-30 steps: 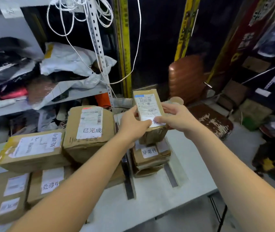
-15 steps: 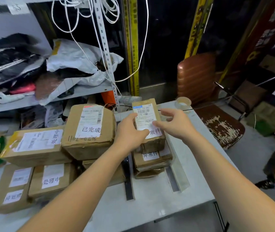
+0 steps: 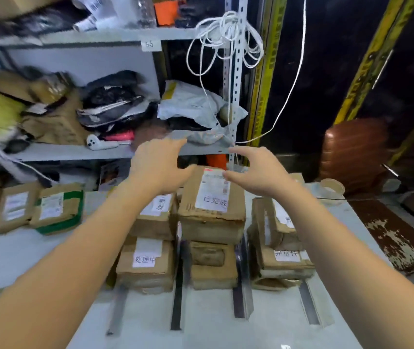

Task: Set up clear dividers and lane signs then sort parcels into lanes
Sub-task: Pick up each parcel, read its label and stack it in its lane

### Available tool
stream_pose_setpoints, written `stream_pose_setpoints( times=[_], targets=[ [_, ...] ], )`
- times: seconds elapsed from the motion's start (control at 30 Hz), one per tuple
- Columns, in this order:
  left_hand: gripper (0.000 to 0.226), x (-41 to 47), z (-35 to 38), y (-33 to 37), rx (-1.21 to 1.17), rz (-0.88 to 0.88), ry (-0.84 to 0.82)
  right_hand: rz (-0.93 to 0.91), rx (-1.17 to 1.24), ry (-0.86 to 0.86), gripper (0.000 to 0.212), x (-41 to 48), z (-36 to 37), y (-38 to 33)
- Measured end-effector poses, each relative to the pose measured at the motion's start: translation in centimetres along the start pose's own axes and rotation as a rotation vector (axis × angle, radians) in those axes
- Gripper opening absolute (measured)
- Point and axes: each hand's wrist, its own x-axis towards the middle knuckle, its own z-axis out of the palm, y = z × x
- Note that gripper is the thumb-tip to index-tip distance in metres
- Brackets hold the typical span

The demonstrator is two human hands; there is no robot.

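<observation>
Brown cardboard parcels [image 3: 148, 263] fill three lanes between clear plastic dividers [image 3: 242, 278] on the white table [image 3: 226, 331]. The left hand [image 3: 159, 163] is open and empty. The right hand [image 3: 253, 170] is too, above the big middle box [image 3: 212, 210]. Best to hold both sides evenly.

Light is even and cool, falling from above onto the pale table [image 3: 271, 331], which reads bright with only soft shadows under the parcels [image 3: 212, 210]. From 1 to 3 o'clock the background sinks into near-black. Motion blur smears the shelf [image 3: 74, 152] and its clutter from 9 to 11 o'clock. Wide-angle distortion bends the shelf post [image 3: 236, 71] and the yellow strips [image 3: 263, 71]. The labels [image 3: 145, 259] look slightly soft.
</observation>
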Motion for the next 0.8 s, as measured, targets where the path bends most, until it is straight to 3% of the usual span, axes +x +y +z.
stream_pose_setpoints(
  times=[0.13,0.33,0.8],
  targets=[
    [0.071,-2.9,0.3,-8.8,0.05,-0.064,-0.121,-0.086,-0.015,-0.09,0.066,1.7,4.0,-6.0],
    [0.079,-8.3,-0.7,-23.6,0.048,-0.198,-0.1,-0.177,-0.066,-0.156,0.068,3.6,12.4,-17.7],
    [0.071,-20.0,0.0,-54.9,0.135,-0.432,-0.18,-0.291,-0.101,-0.33,0.065,7.1,33.8,-41.7]
  ],
)
